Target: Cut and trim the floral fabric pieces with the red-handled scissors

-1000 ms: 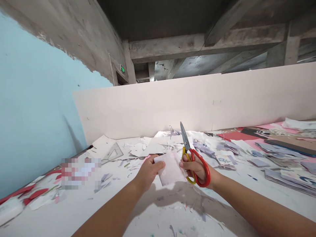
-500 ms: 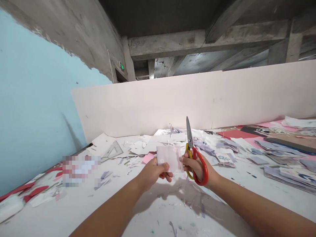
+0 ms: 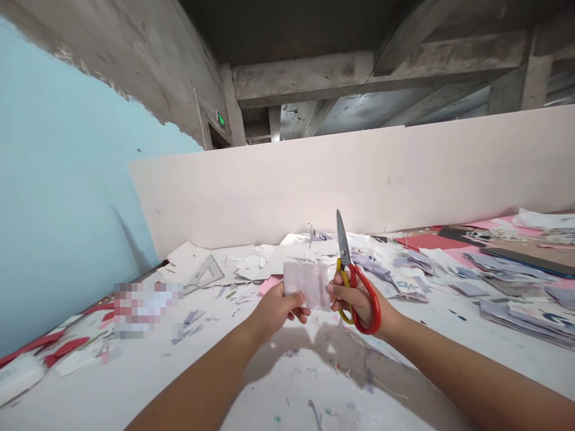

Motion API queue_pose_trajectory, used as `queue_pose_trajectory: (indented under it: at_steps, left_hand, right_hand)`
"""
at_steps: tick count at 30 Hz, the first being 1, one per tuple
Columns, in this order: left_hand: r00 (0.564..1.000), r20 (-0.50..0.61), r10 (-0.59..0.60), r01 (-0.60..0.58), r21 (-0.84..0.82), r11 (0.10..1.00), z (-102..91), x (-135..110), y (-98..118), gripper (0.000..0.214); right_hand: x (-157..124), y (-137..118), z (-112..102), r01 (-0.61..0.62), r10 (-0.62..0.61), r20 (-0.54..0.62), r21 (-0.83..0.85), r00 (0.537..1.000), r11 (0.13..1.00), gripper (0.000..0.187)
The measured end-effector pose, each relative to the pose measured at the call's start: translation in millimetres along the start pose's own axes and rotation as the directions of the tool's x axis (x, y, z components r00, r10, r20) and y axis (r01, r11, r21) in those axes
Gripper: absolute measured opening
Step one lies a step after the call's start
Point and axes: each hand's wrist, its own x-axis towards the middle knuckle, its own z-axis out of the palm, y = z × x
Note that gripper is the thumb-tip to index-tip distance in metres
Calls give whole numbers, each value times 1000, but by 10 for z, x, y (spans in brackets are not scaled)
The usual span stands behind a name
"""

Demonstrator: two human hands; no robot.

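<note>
A small pale paper piece is held upright above the white table between both my hands. My left hand pinches its lower left edge, fingers closed on it. My right hand is closed round scissors with red and yellow handles, blades shut and pointing up, while its fingertips touch the paper's right edge.
Paper scraps and a clear set square litter the far table below a tall white board. Stacks of printed sheets and red and pink paper lie to the right. Red and white cuttings lie at the left.
The paper piece was turned from tilted flat to upright and lifted slightly. The scissors swung from leaning left to nearly vertical. Both hands rose a little.
</note>
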Motion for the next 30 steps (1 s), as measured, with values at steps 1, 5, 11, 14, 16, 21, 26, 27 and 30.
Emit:
queue_pose_trajectory:
  at_steps: [1, 5, 11, 14, 16, 21, 26, 27, 30]
  left_hand:
    - [999, -33, 8, -8, -10, 1000, -1, 3, 4, 26]
    - [975, -217, 46, -70, -108, 992, -18, 28, 22, 24]
    - [959, -270, 82, -168, -313, 935, -53, 50, 37, 23]
    - [971, -210, 111, -195, -435, 879, -55, 36, 66, 20]
    - [980, -158, 119, -186, -525, 831, -58, 23, 86, 19]
    - [995, -39, 86, -92, -607, 789, -78, -2, 91, 18]
    - [996, 10, 92, -69, -578, 813, -88, 0, 87, 19]
    - [995, 3, 99, -79, -576, 813, -87, 2, 95, 18]
    - [994, -35, 106, -106, -591, 800, -87, 1, 131, 13]
  right_hand:
    - [-2, -3, -3, 3, -3, 2, -15, 1000, 1000, 28]
    - [-7, -1, -19, 19, -22, -20, -133, 1000, 991, 37]
    - [-53, 81, -41, 185, -143, 128, -443, 981, 877, 45]
    - [-85, 93, -45, 280, -214, 181, -591, 960, 757, 44]
    - [-93, 78, -45, 268, -211, 166, -635, 963, 724, 43]
    - [-69, 32, -33, 262, -270, 96, -675, 958, 690, 34]
    - [-68, 20, -6, 288, -293, 127, -737, 948, 612, 30]
    - [-72, 20, -3, 284, -295, 125, -753, 947, 593, 33]
    - [-79, 20, -12, 261, -307, 106, -810, 946, 524, 36]
